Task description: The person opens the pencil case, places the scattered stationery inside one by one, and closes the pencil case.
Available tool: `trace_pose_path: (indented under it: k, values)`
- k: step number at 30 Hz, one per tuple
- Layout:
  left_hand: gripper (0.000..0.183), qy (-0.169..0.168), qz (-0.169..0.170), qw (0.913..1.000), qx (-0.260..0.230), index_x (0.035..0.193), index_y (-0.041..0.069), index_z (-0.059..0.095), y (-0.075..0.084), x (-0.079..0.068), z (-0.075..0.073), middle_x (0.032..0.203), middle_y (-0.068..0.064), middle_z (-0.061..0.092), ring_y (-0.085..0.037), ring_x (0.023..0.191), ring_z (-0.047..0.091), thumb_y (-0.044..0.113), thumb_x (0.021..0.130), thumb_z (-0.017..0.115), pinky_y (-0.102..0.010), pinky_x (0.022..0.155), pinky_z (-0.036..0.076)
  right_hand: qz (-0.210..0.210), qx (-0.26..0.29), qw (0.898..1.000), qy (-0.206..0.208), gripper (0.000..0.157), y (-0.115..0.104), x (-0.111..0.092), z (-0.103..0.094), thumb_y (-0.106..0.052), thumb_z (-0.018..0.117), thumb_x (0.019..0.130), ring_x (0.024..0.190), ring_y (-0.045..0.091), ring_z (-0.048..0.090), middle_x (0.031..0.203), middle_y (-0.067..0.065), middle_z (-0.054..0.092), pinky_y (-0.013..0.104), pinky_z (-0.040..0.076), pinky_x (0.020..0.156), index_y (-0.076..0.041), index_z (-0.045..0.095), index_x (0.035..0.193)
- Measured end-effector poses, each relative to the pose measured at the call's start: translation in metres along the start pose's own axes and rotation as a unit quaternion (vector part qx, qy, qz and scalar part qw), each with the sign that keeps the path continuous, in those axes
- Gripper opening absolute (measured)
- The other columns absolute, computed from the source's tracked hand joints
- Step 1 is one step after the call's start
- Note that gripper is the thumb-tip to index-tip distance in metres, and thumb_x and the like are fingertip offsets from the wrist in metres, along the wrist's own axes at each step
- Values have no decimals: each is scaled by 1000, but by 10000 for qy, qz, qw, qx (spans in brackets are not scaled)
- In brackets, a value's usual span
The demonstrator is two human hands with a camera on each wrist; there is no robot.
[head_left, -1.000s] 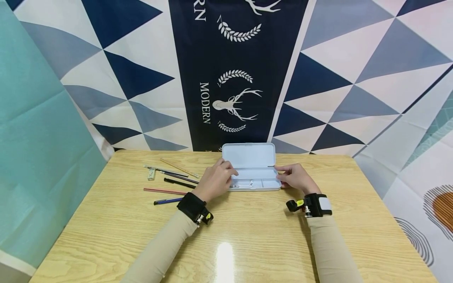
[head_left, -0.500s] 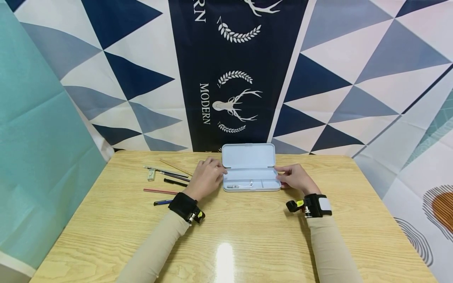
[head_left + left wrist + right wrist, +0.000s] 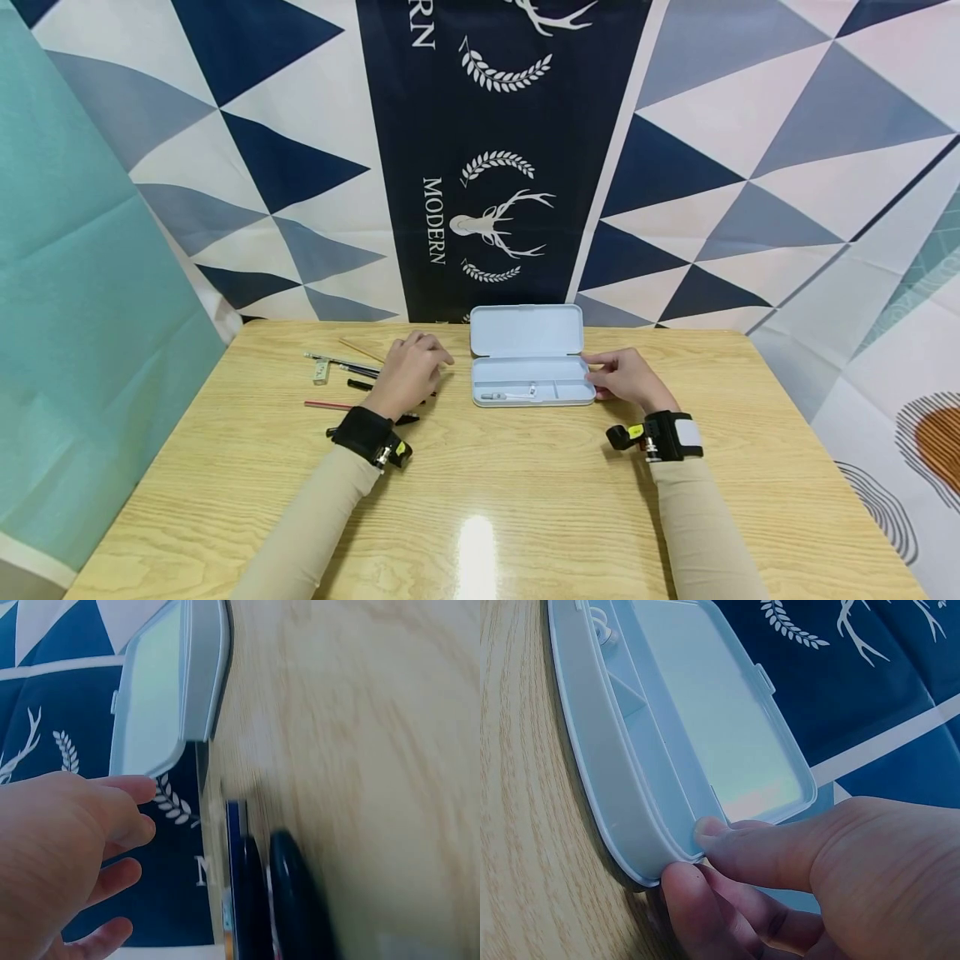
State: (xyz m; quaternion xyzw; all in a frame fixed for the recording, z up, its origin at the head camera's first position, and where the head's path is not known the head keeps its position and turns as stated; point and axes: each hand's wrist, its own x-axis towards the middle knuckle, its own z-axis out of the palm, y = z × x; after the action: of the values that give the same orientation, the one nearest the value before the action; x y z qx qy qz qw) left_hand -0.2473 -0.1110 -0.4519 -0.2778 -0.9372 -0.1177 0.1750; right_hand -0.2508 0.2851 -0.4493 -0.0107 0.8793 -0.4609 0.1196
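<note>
The case (image 3: 527,332) is pale blue, the backdrop (image 3: 667,158) triangle-patterned.

The head view is bright and mostly sharp, with white glare on the counter (image 3: 555,492) and soft shadows along the inner side of both sleeves (image 3: 701,517). The wrist views are dimmer and bluish; the case's lid (image 3: 735,742) catches a pale sheen. In the left one, the near pens (image 3: 296,896) look blurred.

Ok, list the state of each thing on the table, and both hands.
Pencil case: open, lid raised.
Small tool: inside the case.
Eraser: lying outside the case.
Pens and pencils: lying loose, partly hidden.
Left hand: empty, fingers loosely bent.
Right hand: pinching the case's right end.
</note>
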Motion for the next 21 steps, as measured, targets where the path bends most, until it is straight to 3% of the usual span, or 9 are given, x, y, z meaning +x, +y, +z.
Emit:
trace_pose_path:
  k: [16,21]
  values:
    - [20,311,-276,9990,186,113,12,88,-39,-22,-9,115,-13,80,-36,109,72,0,100,77,-48,84,61,18,-17,10000,9,47,1,-1,-1,-5,71,109,66,9,67,84,6,69,21,60,65,1,63,156]
    - [19,460,-327,9979,309,112,9,87,-51,-30,-11,113,-15,79,-38,108,72,-2,101,76,-44,88,63,35,43,10000,-7,47,1,0,-1,-5,71,109,67,9,67,88,7,71,21,60,65,1,63,156]
